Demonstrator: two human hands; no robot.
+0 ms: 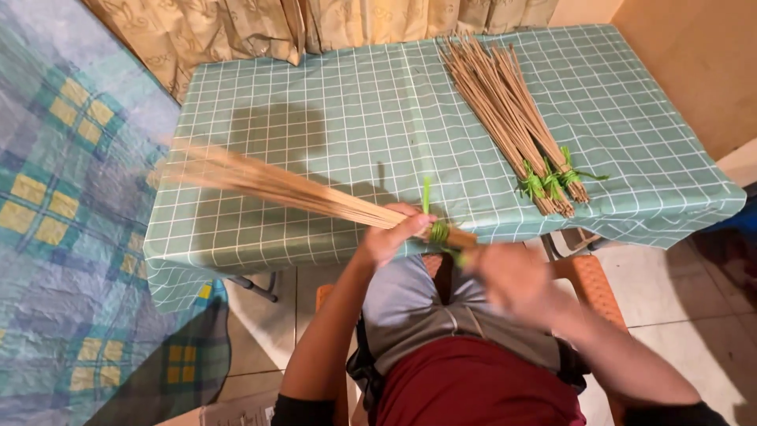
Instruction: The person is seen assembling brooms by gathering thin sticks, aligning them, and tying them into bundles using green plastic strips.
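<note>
The stick bundle (315, 193) looks light, springy and loose beyond its green tie (438, 231), fanning leftward from the left hand (392, 235), which clasps it beside the tie. The right hand (509, 276) is blurred; its grip is unclear. Tied bundles (512, 110) lie beyond on the table (331, 102).

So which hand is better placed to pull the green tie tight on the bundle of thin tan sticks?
Probably the right hand: it is at the butt end beside the green tie, while the left hand grips the bundle of thin tan sticks.
</note>
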